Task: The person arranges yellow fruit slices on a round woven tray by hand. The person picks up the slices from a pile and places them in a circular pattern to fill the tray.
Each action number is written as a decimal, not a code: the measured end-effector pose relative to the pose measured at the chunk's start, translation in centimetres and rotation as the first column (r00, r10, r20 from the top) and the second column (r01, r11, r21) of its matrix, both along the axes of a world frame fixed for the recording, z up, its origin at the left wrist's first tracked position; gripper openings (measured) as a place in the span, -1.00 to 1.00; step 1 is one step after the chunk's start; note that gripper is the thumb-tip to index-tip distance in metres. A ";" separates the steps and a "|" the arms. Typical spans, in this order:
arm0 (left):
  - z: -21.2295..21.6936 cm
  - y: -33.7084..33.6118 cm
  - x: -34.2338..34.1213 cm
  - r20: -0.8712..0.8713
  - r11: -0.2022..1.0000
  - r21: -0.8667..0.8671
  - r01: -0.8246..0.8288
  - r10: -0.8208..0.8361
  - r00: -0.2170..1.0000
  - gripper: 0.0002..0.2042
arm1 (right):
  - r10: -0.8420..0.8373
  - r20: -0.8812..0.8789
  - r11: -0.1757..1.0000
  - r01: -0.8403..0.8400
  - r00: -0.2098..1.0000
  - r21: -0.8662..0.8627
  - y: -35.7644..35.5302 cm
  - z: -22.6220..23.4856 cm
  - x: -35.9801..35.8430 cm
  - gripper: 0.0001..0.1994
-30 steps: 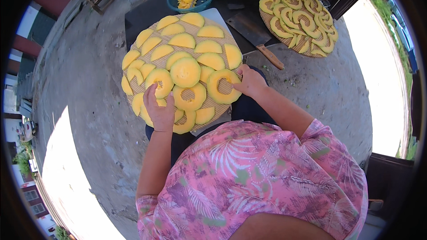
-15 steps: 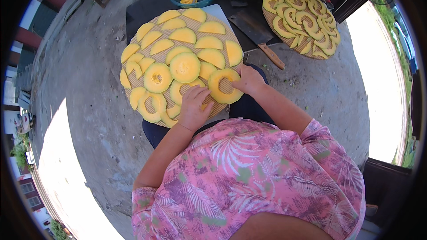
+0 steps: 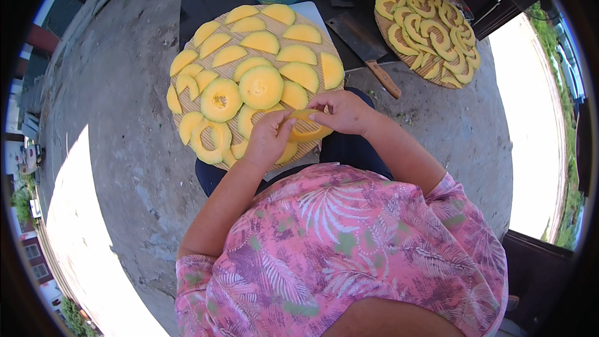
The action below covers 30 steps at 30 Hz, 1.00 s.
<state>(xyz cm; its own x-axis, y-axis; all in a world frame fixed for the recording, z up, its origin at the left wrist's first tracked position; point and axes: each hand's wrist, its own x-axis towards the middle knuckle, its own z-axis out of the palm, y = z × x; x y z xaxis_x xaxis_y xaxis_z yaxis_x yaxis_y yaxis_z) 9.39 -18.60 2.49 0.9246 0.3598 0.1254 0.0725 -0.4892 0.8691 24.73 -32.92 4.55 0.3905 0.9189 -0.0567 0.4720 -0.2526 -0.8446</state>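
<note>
Left hand point(image 3: 267, 140) now joined right hand point(image 3: 342, 112), fingers grasping melon ring point(image 3: 304, 128), cleaver point(image 3: 365, 47) beside tray point(image 3: 187, 97)

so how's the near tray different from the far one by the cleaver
The near tray lies close to the person, with both hands at its edge; the far tray lies beyond the cleaver, untouched. The near tray holds wedges, rings and a solid round; the far tray holds mostly curved, overlapping slices. Both are round woven trays of yellow fruit slices.
</note>
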 end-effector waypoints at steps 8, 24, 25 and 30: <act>1.3 -0.5 0.2 0.023 0.978 0.208 -0.024 0.020 1.000 -0.83 | 0.060 0.274 0.990 -0.024 0.960 -0.136 1.9 0.6 -1.8 -0.71; 0.7 -0.3 -0.7 0.134 0.915 0.356 -0.189 0.150 0.980 -0.92 | -0.144 -0.108 0.988 0.138 0.984 -0.064 2.3 -0.3 -1.4 -0.75; 0.3 0.1 -0.9 0.107 0.949 0.216 -0.228 0.209 0.972 -0.90 | -0.142 -0.107 0.989 0.136 0.984 -0.066 2.0 -0.3 -1.1 -0.75; 0.2 0.3 -1.5 -0.047 0.946 -0.166 -0.277 0.273 0.961 -0.87 | 0.142 -0.085 0.955 -0.159 0.986 -0.249 1.2 -0.8 0.7 -0.74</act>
